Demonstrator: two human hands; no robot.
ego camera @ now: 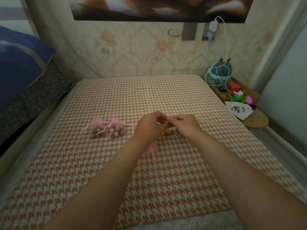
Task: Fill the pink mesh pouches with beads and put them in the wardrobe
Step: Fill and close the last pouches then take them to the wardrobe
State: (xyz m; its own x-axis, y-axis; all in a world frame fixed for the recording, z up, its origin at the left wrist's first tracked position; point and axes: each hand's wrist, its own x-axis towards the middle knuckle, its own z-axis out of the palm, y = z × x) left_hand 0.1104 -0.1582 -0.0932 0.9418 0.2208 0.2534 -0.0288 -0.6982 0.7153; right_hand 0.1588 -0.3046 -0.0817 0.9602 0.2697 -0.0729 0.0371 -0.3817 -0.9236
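Both hands meet knuckle to knuckle above the bed (pixel 149 93). Left hand (pixel 149 128) and right hand (pixel 186 126) are each clenched to a pinch, fingertips facing across a narrow gap. The fingers hide most of what they grip. A trace of pink shows in the gap and tan beads (pixel 168 132) show just under the right hand, so this reads as a third pouch (pixel 172 132) held at its mouth. Judgement: it is being filled or drawn closed, one hand on each side so the neck can open or cinch evenly. I cannot tell whether the grip is on mesh or ribbon. Two filled pouches (pixel 107 131) lie side by side, touching, to the left of the left hand and well apart from it. Their necks are gathered and the ribbons trail loose, so they look finished and parked out of the working area. A spare pouch (pixel 152 149), flat and pink, lies just below the left wrist and is partly covered by the forearm, within easy reach for the next fill. Far right of the right hand, past the bed edge, stands a pale sliding panel (pixel 285 83). It may be the wardrobe, but this is unconfirmed. None of the pouches has been put away yet.
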